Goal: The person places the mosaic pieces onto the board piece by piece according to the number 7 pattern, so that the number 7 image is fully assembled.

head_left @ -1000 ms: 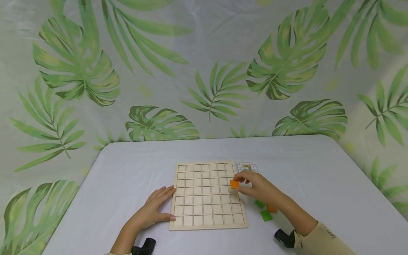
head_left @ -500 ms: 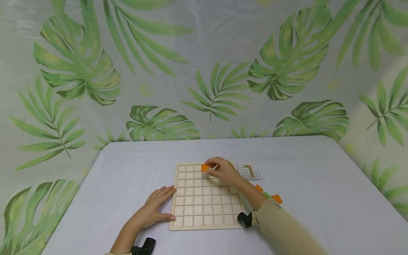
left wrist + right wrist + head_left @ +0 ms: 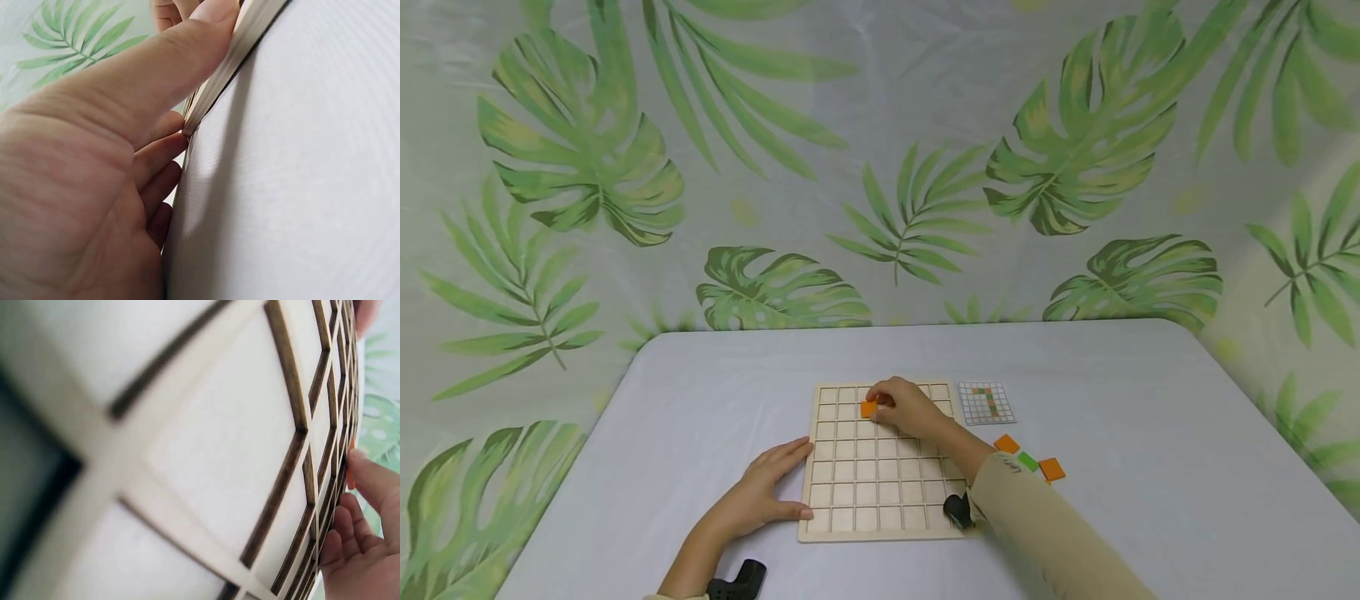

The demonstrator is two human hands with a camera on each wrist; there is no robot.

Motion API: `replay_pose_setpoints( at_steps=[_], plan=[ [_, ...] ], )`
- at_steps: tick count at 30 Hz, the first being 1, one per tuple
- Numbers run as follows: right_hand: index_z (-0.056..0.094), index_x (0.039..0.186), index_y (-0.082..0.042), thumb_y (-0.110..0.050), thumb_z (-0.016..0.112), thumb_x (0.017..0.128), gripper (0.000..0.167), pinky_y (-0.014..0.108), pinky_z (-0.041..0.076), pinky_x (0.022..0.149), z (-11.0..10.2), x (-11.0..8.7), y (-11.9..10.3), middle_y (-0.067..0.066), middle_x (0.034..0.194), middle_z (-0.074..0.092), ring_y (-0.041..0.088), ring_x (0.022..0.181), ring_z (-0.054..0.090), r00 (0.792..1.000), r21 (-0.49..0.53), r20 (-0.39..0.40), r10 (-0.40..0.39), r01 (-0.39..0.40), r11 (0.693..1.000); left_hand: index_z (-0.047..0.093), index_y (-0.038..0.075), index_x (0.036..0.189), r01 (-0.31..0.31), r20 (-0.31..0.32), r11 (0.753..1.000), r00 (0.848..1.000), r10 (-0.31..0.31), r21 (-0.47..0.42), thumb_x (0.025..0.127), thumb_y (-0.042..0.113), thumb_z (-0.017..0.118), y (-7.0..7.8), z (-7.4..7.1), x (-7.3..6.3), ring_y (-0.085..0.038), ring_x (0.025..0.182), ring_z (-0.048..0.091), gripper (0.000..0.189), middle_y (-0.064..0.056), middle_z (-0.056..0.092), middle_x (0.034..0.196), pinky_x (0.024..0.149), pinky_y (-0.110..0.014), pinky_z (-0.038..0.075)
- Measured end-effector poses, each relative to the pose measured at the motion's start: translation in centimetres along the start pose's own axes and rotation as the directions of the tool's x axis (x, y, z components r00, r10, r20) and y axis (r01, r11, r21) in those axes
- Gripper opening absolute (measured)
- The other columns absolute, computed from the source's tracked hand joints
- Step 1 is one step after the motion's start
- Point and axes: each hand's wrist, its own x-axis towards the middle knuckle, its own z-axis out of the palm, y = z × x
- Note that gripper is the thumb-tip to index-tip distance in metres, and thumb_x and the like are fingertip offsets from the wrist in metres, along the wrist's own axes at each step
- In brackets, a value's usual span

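Observation:
In the head view a wooden grid board [image 3: 855,494] lies on the table. My left hand [image 3: 760,492] rests against its left side, fingers fairly straight, thumb on the edge near the front corner. The left wrist view has that thumb [image 3: 187,53] on the board's rim [image 3: 240,56]. My right hand [image 3: 910,408] reaches over the far part of the board and pinches an orange square tile [image 3: 868,409] at the second row from the back. From the right wrist, the orange tile [image 3: 351,465] appears edge-on at the fingertips, against the grid; whether it is seated cannot be told.
Right of the board lies a small pattern card [image 3: 987,403] with a grid of coloured squares. Nearby are loose tiles: an orange tile [image 3: 1007,443], a green tile [image 3: 1027,461] and another orange tile [image 3: 1052,469], with more partly hidden by the right sleeve [image 3: 1045,521].
My right hand has carried the orange tile from the board's right edge leftward to the far rows, then slightly left and nearer. The card has come into full view. My left hand stays put.

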Motion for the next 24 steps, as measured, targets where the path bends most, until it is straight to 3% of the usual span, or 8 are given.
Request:
replay_pose_setpoints(
  at_steps=[8, 14, 20, 24],
  plan=[
    [0.064, 0.111, -0.007, -0.011, 0.066, 0.081, 0.030, 0.027, 0.041, 0.067, 0.0, -0.1, -0.6, 0.002, 0.089, 0.054, 0.015, 0.077, 0.044, 0.999, -0.017, 0.043, -0.012, 0.013, 1.000, 0.040, 0.007, 0.136, -0.001, -0.001, 1.000, 1.000, 0.001, 0.000, 0.061, 0.048, 0.075, -0.1, 0.0, 0.0, -0.036, 0.128, 0.023, 0.093, -0.008, 0.033, 0.141, 0.099, -0.057, 0.016],
    [0.057, 0.121, -0.008, -0.016, 0.065, 0.083, 0.039, 0.029, 0.044, 0.073, -0.4, -0.6, -0.2, 0.005, 0.098, 0.053, 0.016, 0.084, 0.048, 0.998, 0.083, 0.048, 0.030, -0.034, 0.996, 0.039, 0.007, 0.136, -0.005, -0.002, 1.000, 1.000, 0.005, -0.009, 0.062, 0.048, 0.075, -0.1, 0.1, -0.1, -0.035, 0.128, 0.023, 0.092, -0.009, 0.033, 0.141, 0.099, -0.057, 0.016],
    [0.050, 0.127, -0.009, -0.020, 0.063, 0.084, 0.046, 0.036, 0.044, 0.080, -2.4, -2.2, 0.4, 0.013, 0.113, 0.052, 0.025, 0.098, 0.050, 1.000, 0.231, -0.004, 0.006, -0.005, 0.973, 0.039, 0.007, 0.136, -0.014, 0.002, 1.000, 1.000, 0.014, -0.008, 0.062, 0.048, 0.074, 0.0, 0.0, -0.1, -0.035, 0.128, 0.023, 0.092, -0.009, 0.032, 0.142, 0.100, -0.057, 0.016],
    [0.048, 0.128, -0.008, -0.018, 0.065, 0.083, 0.049, 0.040, 0.041, 0.084, -4.5, -4.2, 0.2, 0.014, 0.117, 0.051, 0.030, 0.104, 0.047, 0.998, 0.236, -0.055, -0.009, 0.022, 0.972, 0.039, 0.007, 0.136, -0.016, -0.003, 1.000, 1.000, 0.016, -0.004, 0.062, 0.048, 0.074, -0.1, 0.0, 0.0, -0.035, 0.128, 0.023, 0.092, -0.009, 0.033, 0.141, 0.099, -0.057, 0.016]
  ],
)
